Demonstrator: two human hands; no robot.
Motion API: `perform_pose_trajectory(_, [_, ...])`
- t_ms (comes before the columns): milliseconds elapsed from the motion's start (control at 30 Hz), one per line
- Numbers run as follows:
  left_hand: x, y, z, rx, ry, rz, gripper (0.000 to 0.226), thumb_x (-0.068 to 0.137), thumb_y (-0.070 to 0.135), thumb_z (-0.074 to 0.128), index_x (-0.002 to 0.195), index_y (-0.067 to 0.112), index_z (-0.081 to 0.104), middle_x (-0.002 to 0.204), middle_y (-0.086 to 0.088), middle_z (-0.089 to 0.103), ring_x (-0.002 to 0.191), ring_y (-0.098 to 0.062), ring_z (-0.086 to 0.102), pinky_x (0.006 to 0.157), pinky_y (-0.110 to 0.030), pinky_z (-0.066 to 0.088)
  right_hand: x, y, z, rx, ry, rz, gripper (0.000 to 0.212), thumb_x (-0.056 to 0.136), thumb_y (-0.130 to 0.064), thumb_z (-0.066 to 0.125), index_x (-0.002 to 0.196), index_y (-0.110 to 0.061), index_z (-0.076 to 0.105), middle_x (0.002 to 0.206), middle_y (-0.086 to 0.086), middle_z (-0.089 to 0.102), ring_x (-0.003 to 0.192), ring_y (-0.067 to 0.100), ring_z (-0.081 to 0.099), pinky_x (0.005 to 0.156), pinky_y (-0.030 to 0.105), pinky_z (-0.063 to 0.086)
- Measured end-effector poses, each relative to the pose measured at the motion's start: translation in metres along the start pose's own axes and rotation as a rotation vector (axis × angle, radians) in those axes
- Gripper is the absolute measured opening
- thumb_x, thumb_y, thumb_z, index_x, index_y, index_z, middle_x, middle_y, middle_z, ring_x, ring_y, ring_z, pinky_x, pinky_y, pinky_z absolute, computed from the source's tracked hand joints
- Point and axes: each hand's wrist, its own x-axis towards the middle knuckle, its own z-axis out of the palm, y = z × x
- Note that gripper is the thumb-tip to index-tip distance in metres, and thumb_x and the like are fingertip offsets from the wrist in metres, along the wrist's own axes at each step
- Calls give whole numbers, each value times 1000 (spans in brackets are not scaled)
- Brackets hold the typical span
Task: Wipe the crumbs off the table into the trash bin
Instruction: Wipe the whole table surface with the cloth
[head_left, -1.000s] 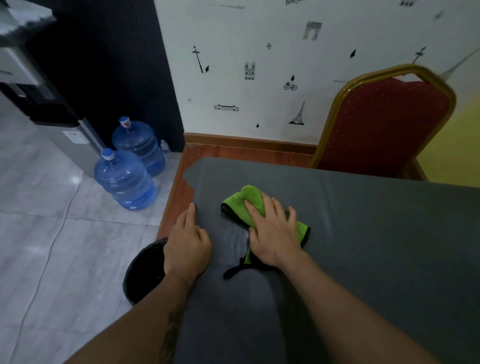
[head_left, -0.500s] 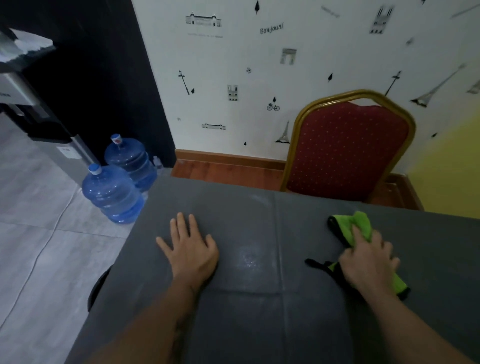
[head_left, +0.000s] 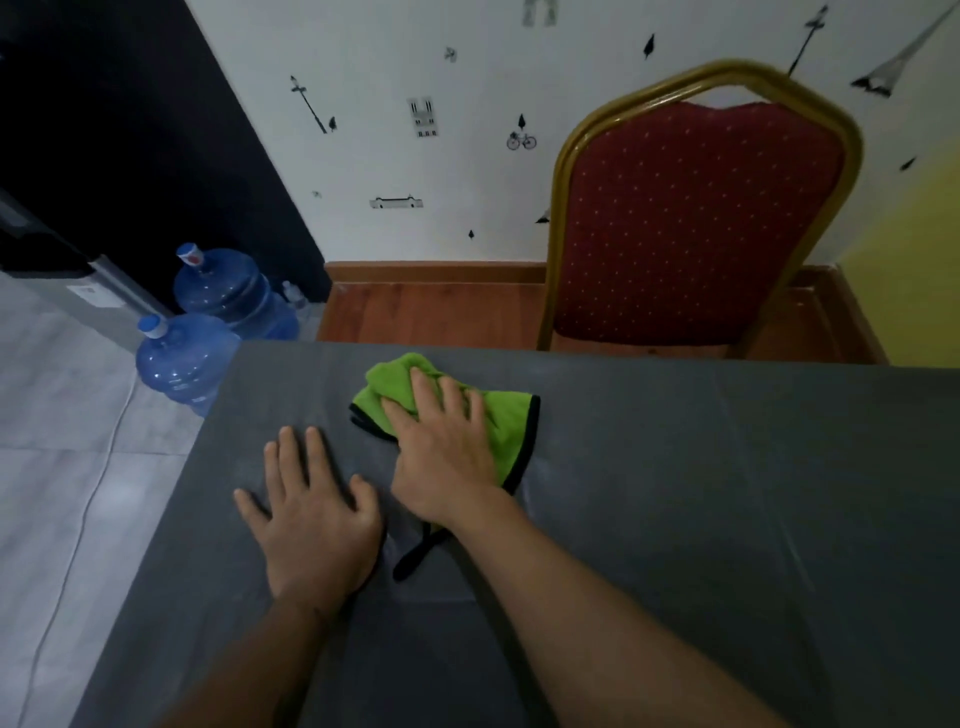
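Right hand (head_left: 447, 457) flat on green cloth (head_left: 511, 421); no readable writing

Single head view, worn high, looking forward and down over table (head_left: 675, 519); hands close below lens, chair (head_left: 696, 223) and wall beyond far edge.

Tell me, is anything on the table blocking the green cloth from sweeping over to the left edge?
Only the person's own left hand, pressed flat on the grey table between the green cloth under the right hand and that edge. The trash bin isn't visible now.
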Motion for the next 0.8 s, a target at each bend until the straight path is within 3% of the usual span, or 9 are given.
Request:
perform_pose_trajectory(200, [1,0,-1,-3,-9,-12,77,85,49,29,155,16,25,165,-7,15,153,-22,6,119,-61,5,-11,52,-14,-56,19,107,70,80,-23,57,147,-31,35,161,8,9,146,32,11,113,64,2])
perform_pose_trajectory(400, [0,0,-2,-20,-5,-22,77,84,49,29,153,15,29,164,-8,18,152,-22,9,118,-62,6,-53,160,-46,-112,84,481,74,84,-24,53,151,-37,25,163,6,9,146,31,13,113,63,12])
perform_pose_trajectory(567, [0,0,-3,-38,-4,-15,78,84,50,27,153,13,30,163,-10,19,152,-24,10,118,-63,6,-118,242,-66,-146,114,784,64,90,-28,50,150,-33,30,157,9,19,136,35,24,108,58,26])
perform_pose_trajectory(700, [0,-1,-3,-34,-19,4,77,87,51,25,155,14,24,164,-10,15,153,-24,6,119,-63,3,-108,223,-71,-90,114,830,62,85,-20,52,145,-26,38,151,11,26,123,40,32,102,56,32])
perform_pose_trajectory(800, [-1,-1,-2,-43,-8,-4,76,87,50,25,154,15,24,164,-10,15,153,-24,6,119,-63,4,-84,167,-67,26,122,675,62,84,-19,53,144,-27,41,144,12,33,119,37,38,101,51,36])
